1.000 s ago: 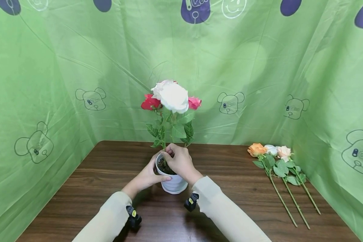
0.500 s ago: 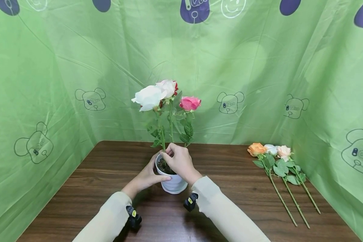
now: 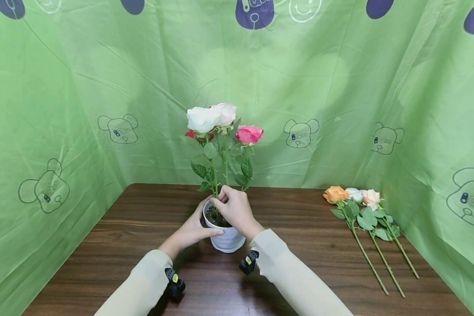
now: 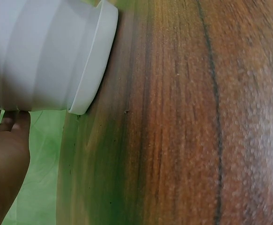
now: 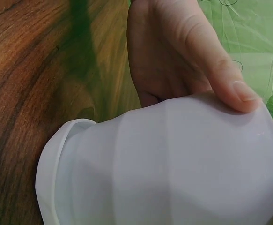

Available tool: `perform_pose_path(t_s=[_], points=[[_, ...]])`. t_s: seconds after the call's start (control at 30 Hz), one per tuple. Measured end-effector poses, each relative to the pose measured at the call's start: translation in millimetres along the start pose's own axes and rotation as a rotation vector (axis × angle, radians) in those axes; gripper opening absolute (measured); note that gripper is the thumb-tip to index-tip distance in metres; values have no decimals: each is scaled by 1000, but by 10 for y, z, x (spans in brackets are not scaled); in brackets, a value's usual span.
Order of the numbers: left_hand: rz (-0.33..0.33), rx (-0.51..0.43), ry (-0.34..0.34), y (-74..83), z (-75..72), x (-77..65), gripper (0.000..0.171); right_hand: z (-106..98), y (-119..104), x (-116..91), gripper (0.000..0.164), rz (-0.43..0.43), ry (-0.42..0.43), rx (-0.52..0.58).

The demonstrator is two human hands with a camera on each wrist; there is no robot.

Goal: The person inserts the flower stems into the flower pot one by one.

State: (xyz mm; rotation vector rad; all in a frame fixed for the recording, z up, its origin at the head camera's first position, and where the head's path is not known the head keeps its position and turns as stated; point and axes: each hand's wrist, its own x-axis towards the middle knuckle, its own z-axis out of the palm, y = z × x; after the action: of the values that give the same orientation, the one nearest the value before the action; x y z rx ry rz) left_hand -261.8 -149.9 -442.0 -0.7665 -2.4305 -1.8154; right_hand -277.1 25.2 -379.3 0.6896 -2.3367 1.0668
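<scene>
In the head view a white flower pot (image 3: 230,241) with dark soil (image 3: 216,217) stands on its saucer in the middle of the table. My left hand (image 3: 190,231) grips its left side, thumb across the front near the rim, as the right wrist view also shows. Over the soil, my right hand (image 3: 237,211) pinches a green stem low down. That stem rises toward the white rose (image 3: 202,119). Beside this bloom are a pale pink rose (image 3: 226,113) and a deep pink rose (image 3: 249,134). A red rose (image 3: 189,133) is mostly hidden behind the white one.
Three loose roses lie at the right of the table (image 3: 300,245): an orange rose (image 3: 335,194), a pale bluish-white rose (image 3: 354,195) and a peach rose (image 3: 371,198). Green cloth (image 3: 150,87) with printed bear faces encloses the back and sides.
The white bloom swung left, uncovering the deep pink rose, then came back slightly right beside the pale pink one. Both hands stay at the pot with almost no movement.
</scene>
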Motion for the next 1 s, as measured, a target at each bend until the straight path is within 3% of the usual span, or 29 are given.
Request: perform_pose_path(t_s=[0.47, 0.73, 1.0], points=[[-32, 10, 3, -34, -15, 3, 107, -27, -52, -21, 26, 36, -27, -2], [-13, 2, -4, -48, -16, 5, 106, -47, -27, -23, 21, 1, -31, 72], [2, -4, 0, -39, -6, -7, 106, -56, 29, -10, 21, -3, -36, 67]])
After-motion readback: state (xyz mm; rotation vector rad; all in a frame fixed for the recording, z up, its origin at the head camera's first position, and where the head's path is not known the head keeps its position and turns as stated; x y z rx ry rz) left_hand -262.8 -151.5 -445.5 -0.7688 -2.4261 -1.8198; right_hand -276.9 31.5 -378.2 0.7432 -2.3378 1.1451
